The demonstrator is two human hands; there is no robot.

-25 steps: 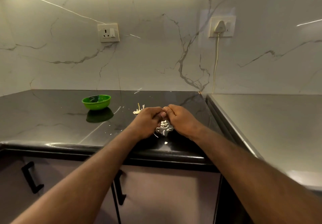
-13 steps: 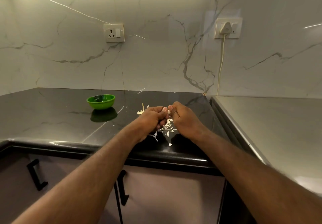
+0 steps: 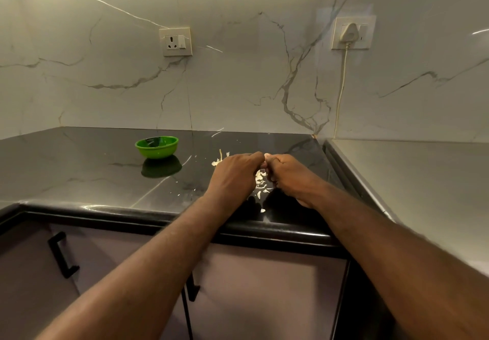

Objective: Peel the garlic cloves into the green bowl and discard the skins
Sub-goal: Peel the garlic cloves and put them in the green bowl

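My left hand (image 3: pixel 234 175) and my right hand (image 3: pixel 289 177) meet knuckle to knuckle just above the black counter (image 3: pixel 79 178), fingers curled. Between the fingertips they pinch a small pale garlic clove (image 3: pixel 266 156), mostly hidden by the fingers. Pale garlic skins (image 3: pixel 260 183) lie scattered on the counter under and between the hands, with another small heap of garlic scraps (image 3: pixel 219 160) just beyond my left hand. The green bowl (image 3: pixel 157 147) stands to the left, about a hand's width from my left hand; its contents cannot be made out.
A marble wall (image 3: pixel 238 80) backs the counter, carrying a socket (image 3: pixel 175 42) and a plugged-in socket (image 3: pixel 352 34) with a white cable hanging down. A grey steel surface (image 3: pixel 410 181) adjoins on the right. Cabinet doors with black handles (image 3: pixel 62 255) sit below the counter edge.
Both hands stay together over the skins, working the clove; the fingers have shifted slightly. The camera has tilted a little, so the scene sits differently in view.
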